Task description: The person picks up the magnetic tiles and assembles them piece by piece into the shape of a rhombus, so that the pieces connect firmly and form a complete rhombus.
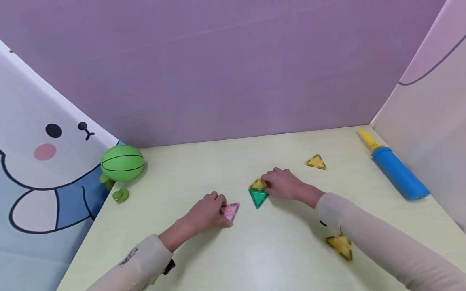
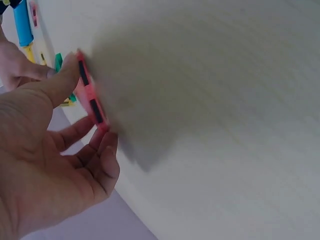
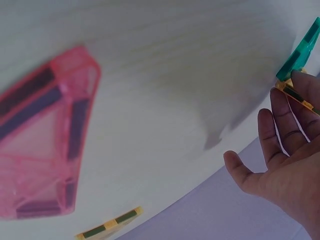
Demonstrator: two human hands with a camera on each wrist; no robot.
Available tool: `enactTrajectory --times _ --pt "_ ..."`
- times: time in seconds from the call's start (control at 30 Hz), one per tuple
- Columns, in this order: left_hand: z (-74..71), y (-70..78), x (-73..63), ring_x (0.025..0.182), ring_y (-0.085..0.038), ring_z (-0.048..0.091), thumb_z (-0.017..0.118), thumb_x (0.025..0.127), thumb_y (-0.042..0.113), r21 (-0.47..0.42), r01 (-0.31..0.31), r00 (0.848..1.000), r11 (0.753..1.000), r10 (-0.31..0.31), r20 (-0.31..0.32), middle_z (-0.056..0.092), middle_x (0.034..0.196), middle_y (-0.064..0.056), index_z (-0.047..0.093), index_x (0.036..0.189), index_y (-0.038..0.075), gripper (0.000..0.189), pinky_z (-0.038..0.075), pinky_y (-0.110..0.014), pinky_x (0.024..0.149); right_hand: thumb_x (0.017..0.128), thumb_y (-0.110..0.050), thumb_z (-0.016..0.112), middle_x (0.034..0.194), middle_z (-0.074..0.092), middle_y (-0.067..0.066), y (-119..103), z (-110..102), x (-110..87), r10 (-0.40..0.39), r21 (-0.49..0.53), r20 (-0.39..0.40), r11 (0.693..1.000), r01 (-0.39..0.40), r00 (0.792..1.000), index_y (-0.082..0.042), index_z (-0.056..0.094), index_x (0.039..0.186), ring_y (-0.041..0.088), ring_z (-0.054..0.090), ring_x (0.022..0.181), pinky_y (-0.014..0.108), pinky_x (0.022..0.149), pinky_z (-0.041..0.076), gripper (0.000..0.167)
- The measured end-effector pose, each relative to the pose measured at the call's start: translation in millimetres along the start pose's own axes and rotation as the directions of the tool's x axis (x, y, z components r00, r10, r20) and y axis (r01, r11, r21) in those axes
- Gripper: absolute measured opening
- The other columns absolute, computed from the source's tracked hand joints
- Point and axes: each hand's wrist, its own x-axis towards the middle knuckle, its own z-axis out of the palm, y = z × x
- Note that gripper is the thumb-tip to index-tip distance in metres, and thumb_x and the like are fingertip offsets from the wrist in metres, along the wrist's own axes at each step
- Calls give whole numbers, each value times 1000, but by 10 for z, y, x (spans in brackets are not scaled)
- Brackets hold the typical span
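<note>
Left hand [image 1: 205, 210] pinches a translucent pink plastic triangle tile [image 1: 231, 210] with dark edge strips, flat on the pale surface [image 1: 233, 250], just left of the green triangle tile [image 1: 258, 197]. Right hand [image 1: 282, 184], fingers curled, grips the yellow triangle tile [image 1: 257, 184] touching the green one's far edge.

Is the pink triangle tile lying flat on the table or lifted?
Lifted: the pink triangle tile stands on edge, pinched by the left hand.
</note>
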Motion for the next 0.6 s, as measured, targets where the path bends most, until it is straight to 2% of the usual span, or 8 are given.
enactTrajectory --times 0.17,0.4,0.6 --pt "79 41 39 81 -16 46 79 84 48 -11 45 998 999 -46 -35 53 94 -2 59 115 8 55 46 -31 70 91 -19 72 76 56 -5 10 19 1 -5 -5 -2 1000 4 1000 -18 58 81 18 50 82 37 69 40 17" --pt "102 86 111 82 -15 48 73 91 37 0 -31 998 1000 31 -62 56 97 -4 59 124 6 47 48 -29 72 91 -20 72 77 57 -5 6 19 3 3 -20 2 1000 -3 1000 -19 58 79 18 50 83 38 71 41 18" --pt "88 138 177 82 -15 49 70 94 35 3 -57 997 998 57 -60 57 99 -7 59 126 4 47 48 -29 73 91 -19 71 79 58 -5 -11 19 2 11 -2 10 1000 -11 1000 -19 59 80 19 50 84 39 72 41 17"
